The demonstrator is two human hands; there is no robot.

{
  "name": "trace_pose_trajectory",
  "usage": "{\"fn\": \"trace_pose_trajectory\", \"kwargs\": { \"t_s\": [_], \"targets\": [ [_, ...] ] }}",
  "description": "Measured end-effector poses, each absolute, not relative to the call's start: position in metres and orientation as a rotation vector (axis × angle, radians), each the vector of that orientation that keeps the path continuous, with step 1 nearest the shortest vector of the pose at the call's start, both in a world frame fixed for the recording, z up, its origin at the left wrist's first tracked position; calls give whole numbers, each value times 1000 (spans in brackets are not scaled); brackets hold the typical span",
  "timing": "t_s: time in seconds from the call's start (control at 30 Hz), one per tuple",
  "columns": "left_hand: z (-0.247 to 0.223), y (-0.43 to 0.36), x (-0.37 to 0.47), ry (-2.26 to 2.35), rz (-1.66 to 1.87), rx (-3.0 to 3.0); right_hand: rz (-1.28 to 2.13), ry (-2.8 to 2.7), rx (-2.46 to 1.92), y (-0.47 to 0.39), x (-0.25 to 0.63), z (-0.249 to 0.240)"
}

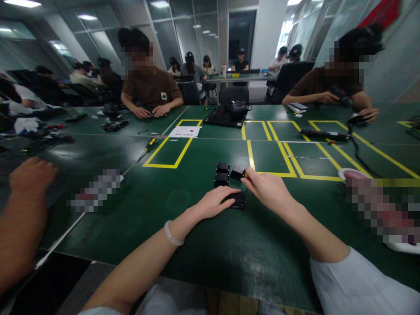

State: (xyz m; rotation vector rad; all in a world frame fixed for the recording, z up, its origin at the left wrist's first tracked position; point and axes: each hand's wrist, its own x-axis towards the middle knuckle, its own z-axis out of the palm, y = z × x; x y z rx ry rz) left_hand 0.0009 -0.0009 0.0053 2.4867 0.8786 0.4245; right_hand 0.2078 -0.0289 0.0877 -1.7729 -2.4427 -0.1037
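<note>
My left hand (218,202), with a pale bracelet on its wrist, rests its fingers on a small black box (239,201) on the green table (197,249). Its thumb and fingers are apart. My right hand (265,186) is pinched around a thin tool just above that box; only a bit of an orange-yellow handle and a dark tip show. Behind the hands two similar black blocks (222,178) stand one behind the other. Another black block (238,172) lies tilted beside them, close to my right fingertips.
Yellow tape rectangles (177,166) mark the table. A white paper (184,131), a yellow-black tool (151,143) and a black tray (226,116) lie farther back. Another person's arm (22,218) reaches in at left. A white-rimmed tray (398,247) is at right; people sit opposite.
</note>
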Motion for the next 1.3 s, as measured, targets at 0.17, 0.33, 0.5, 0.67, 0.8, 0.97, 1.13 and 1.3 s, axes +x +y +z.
{"fn": "trace_pose_trajectory", "kwargs": {
  "t_s": [0.17, 0.33, 0.5, 0.67, 0.8, 0.97, 1.13, 1.3],
  "targets": [
    [7, -1, 0, 866, 439, 2487, -48, -2430, -1757, -29, 208, 89],
    [7, -2, 0, 859, 437, 2495, -48, -2437, -1715, -31, 207, 92],
    [7, -1, 0, 876, 415, 2495, -85, -2444, -1765, -30, 207, 90],
    [8, -1, 0, 863, 421, 2495, -50, -2462, -1752, -28, 207, 88],
    [8, -1, 0, 869, 414, 2497, -19, -2461, -1712, -29, 208, 88],
    [8, -1, 0, 860, 421, 2495, -12, -2453, -1684, -31, 208, 89],
    [9, -1, 0, 861, 420, 2498, -20, -2469, -1703, -31, 206, 90],
    [7, -1, 0, 859, 421, 2500, -39, -2463, -1765, -29, 205, 90]
  ]
}}
